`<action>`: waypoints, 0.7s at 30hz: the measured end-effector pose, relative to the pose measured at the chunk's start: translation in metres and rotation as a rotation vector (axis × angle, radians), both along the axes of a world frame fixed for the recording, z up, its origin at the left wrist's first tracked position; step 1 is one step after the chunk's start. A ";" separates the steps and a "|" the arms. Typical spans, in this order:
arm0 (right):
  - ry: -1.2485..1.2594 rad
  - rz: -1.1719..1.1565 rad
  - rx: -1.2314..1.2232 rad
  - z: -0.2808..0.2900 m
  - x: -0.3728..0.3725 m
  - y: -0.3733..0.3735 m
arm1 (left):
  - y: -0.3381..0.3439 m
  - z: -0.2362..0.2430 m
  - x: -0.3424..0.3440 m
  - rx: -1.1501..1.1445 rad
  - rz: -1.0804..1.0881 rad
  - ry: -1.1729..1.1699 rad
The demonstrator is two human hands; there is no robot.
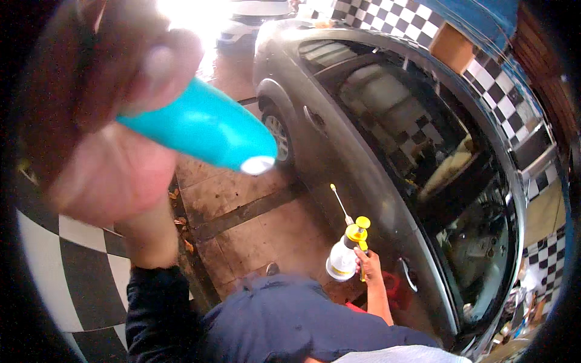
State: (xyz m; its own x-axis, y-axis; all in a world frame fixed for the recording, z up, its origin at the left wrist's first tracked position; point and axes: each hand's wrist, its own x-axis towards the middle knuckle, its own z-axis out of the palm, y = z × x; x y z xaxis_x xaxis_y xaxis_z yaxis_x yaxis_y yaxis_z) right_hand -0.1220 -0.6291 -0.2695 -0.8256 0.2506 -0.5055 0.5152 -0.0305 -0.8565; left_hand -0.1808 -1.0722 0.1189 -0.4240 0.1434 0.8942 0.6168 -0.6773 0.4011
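Close to the camera at the upper left, my left hand (109, 175) is raised and blurred. Its fingers close around a smooth teal object (212, 124) with a rounded, narrowing end and a white tip; its kind I cannot make out. Lower down, beside the car door, my right hand (370, 266) grips the handle of a pump sprayer (342, 260). The sprayer has a white bottle, a yellow pump knob and a long thin wand whose yellow tip points forward. Alongside stands a dark grey car (357, 163), its doors and windows facing me.
The car's wheel (277, 134) rests on brown floor tiles (236, 193) crossed by a dark strip. A checkered wall (91, 266) runs on my left, with dry leaves at its foot. Another car (251, 24) stands at the far end. Clutter (520, 308) lies beyond the grey car.
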 end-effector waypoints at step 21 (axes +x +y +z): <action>-0.078 -0.001 0.034 -0.001 -0.434 -0.282 | -0.279 -0.033 -0.423 -0.378 0.967 -0.106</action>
